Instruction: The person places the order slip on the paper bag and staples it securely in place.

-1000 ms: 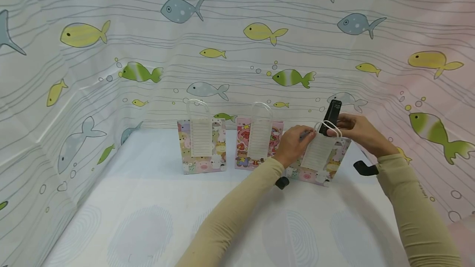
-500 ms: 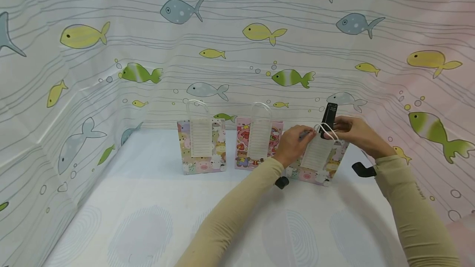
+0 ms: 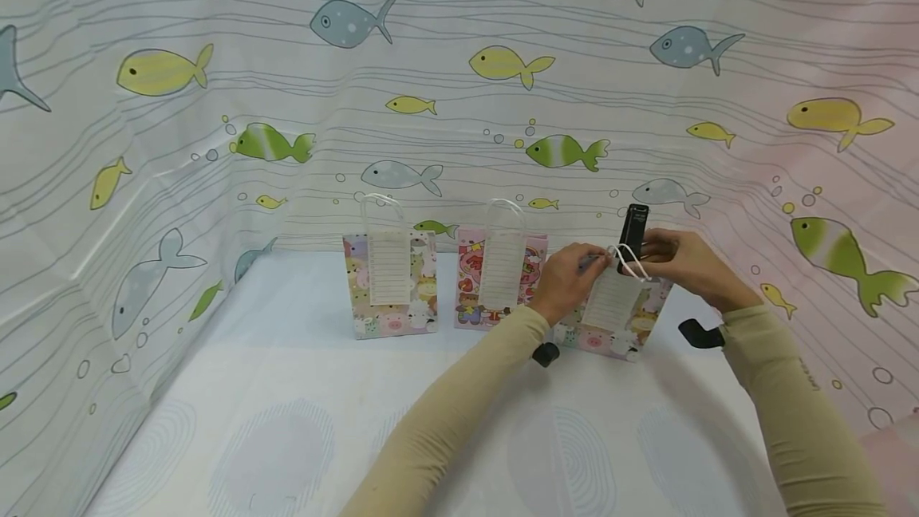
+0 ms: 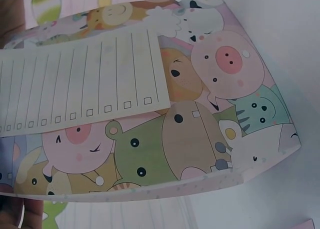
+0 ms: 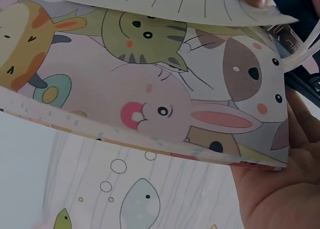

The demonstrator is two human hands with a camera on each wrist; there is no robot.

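A paper gift bag [image 3: 596,339] with cartoon animals stands tilted at the right of the table in the head view. A lined paper tag [image 3: 610,301] lies over its front, and thin white handles [image 3: 629,260] rise from the top. My left hand [image 3: 563,282] pinches the bag's upper left edge. My right hand [image 3: 678,262] holds a long black stapler [image 3: 633,234] upright at the bag's mouth, its lower end hidden behind the handles and tag. In the right wrist view the bag's printed side [image 5: 160,89] covers most of that hand.
Two more gift bags with lined tags stand to the left: an animal-print one [image 3: 424,294] and a pink one [image 3: 470,262]. Fish-patterned sheeting [image 3: 459,142] surrounds the pale table [image 3: 287,421] at the back and sides.
My right hand has lowered the stapler somewhat and shifted slightly left, so it stands more upright at the bag's mouth. The right handle loop has bent down. My left hand stays in place.
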